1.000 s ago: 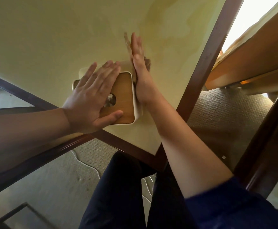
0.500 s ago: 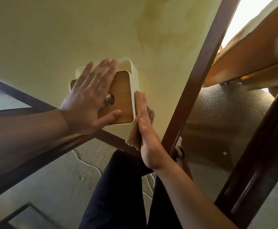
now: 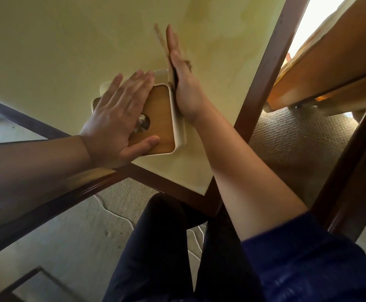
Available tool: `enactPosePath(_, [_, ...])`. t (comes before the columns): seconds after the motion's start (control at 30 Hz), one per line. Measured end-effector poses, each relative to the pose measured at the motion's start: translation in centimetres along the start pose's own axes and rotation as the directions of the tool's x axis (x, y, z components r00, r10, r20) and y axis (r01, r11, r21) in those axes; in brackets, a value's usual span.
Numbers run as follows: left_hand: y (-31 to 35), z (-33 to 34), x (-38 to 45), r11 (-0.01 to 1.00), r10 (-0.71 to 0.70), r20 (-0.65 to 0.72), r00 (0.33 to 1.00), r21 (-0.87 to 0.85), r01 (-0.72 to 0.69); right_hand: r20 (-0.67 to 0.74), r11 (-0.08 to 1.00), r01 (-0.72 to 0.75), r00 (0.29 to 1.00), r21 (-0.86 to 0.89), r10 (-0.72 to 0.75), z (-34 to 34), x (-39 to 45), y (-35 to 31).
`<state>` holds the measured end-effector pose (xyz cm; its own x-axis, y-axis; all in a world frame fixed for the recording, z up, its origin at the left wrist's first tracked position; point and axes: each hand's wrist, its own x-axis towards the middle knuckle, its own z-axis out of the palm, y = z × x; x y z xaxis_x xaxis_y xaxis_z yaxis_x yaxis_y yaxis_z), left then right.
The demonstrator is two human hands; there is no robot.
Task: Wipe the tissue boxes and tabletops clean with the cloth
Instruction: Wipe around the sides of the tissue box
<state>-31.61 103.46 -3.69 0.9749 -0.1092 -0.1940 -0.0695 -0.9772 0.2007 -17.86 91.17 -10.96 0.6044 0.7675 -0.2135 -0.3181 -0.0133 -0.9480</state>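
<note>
Pale yellow worktop [image 3: 58, 51] with a dark wood frame [image 3: 271, 68] fills most of the view; faint darker patches mark its surface beyond the right fingertips. Below the frame, beige carpet [image 3: 286, 144] with a thin white cable [image 3: 112, 212] lying on it, and the person's dark trousers [image 3: 156, 247] at the near edge. A second piece of wooden furniture [image 3: 330, 62] stands off to the right, well apart from both hands. Cream tissue box [image 3: 178, 118] with a wooden lid [image 3: 159, 118] sits on the worktop near its corner, directly under the left fingers; a round opening [image 3: 144, 125] in the lid shows just past the palm. Left hand [image 3: 116, 123] lies flat on the lid, fingers [image 3: 132, 83] straight and slightly spread, reaching to the far edge of the box, thumb [image 3: 147, 143] stretched along the near edge. Right hand [image 3: 182, 83] stands on edge against the right side wall of the box, fingers [image 3: 173, 42] straight and pressed together, tips past the far corner of the box. Brown cloth [image 3: 162, 44] is sandwiched between the right palm and the box wall; a strip of it shows along the left side of the fingers and a tuft behind the knuckles. Blue sleeve [image 3: 308, 258] covers the right upper arm.
</note>
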Motion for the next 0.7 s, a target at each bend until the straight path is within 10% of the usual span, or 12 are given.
enactPosePath(0.43, [-0.1, 0.3, -0.2, 1.0, 0.031, -0.014, 0.999, -0.007, -0.031, -0.018, 0.971, -0.057, 0.998, 0.231, 0.063, 4.6, -16.8, 5.3])
enactPosePath(0.7, [-0.4, 0.2, -0.1, 0.998, 0.046, 0.011, 0.999, 0.038, -0.046, -0.033, 0.983, -0.005, 0.999, 0.181, 0.011, 2.1, -6.5, 4.2])
